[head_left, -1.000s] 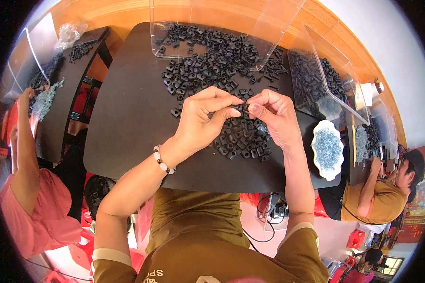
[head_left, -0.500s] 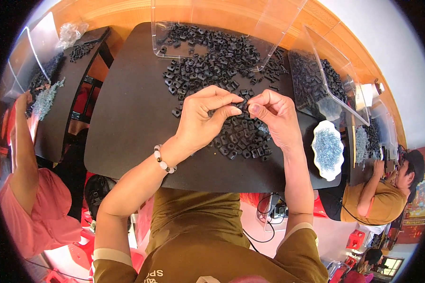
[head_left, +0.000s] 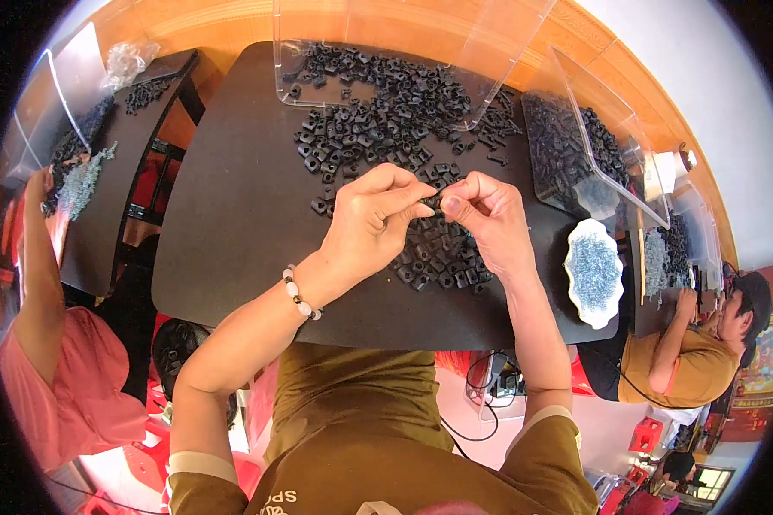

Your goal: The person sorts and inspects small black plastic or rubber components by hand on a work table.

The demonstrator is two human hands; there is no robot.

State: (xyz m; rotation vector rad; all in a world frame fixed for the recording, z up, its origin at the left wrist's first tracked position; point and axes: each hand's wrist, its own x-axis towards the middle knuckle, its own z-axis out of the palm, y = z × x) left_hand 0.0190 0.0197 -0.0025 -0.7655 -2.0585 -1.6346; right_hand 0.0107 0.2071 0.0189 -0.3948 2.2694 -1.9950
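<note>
1. Your left hand [head_left: 374, 215] is above the middle of the table [head_left: 232, 197], thumb and forefinger pinched together on a small black part [head_left: 434, 203].
2. Your right hand [head_left: 491, 221] meets it there, thumb and forefinger drawn close on the right end of that same part. Your fingertips cover much of it, so I cannot tell whether it is one piece or two.
3. Below your hands, toward the table's near edge, lies a cluster of black parts [head_left: 442, 262]. A bigger heap [head_left: 369, 124] spreads toward the table's far edge, in and before a clear bin [head_left: 276, 73].
4. On the table's right side, a white dish [head_left: 594, 323] with a wavy rim holds small pale-blue pieces [head_left: 594, 270]. Beyond it, at the table's far right, a second clear bin [head_left: 588, 163] holds more black parts.
5. Writing: at the table's near side, your brown shirt [head_left: 352, 463] bears pale letters, partly cut off by the lower edge of the view. Any marks on the black parts are too small to read.
</note>
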